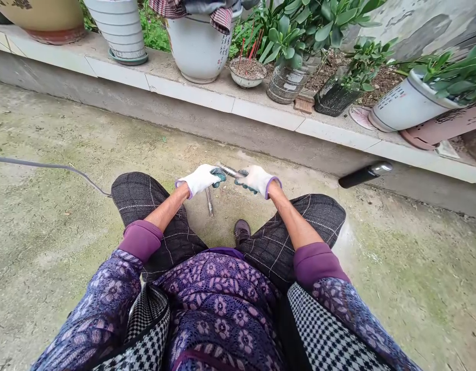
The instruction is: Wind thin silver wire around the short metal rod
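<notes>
Illegible flowerpot characters (224, 51) beyond gloved hands (201, 180) (257, 180)

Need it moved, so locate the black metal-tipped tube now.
The black metal-tipped tube lies right of centre in the head view, on the concrete ground at the foot of the tiled ledge, right of the person's right hand.

Open concrete ground (56, 232) on both sides of the knees, crossed at far left by a grey cable (48, 164). Free strip ahead of the white-gloved left hand (199, 180) and right hand (257, 180), up to the tiled ledge (187, 93) (a low, solid barrier). Gap between the hands spanned by a metal rod (229, 171); black cylinder (363, 175) beside the ledge, well right. Plaid trousers (139, 198) close below.
</notes>
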The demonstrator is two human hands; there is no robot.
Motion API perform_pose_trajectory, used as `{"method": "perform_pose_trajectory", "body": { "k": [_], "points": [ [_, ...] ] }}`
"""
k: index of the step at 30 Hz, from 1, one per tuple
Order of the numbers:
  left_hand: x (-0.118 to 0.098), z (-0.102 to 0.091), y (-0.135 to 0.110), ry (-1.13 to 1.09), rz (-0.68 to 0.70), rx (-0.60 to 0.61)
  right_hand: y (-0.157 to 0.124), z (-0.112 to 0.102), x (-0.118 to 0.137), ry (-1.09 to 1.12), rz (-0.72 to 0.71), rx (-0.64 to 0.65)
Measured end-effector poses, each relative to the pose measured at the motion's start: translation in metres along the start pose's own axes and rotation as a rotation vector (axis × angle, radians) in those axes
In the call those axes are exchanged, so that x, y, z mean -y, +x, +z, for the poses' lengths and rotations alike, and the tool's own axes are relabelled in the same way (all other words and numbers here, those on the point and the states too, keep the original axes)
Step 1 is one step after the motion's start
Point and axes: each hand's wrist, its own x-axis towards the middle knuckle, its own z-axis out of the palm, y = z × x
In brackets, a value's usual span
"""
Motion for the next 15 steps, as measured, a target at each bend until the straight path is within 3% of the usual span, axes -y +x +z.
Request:
{"method": "perform_pose_trajectory", "body": {
  "k": [8, 11, 15],
  "points": [
    [-0.005, -0.002, 0.000, -0.184, 0.024, 0.028, -0.007, -0.009, 0.009, 0.238, 0.000, 0.011],
    [0.003, -0.002, 0.005, -0.182, 0.043, 0.050, -0.011, -0.013, 0.008, 0.359, -0.046, 0.124],
    [0.007, -0.007, 0.011, -0.135, 0.092, 0.085, -0.013, -0.012, -0.004, 0.230, -0.069, 0.346]
  ]
}}
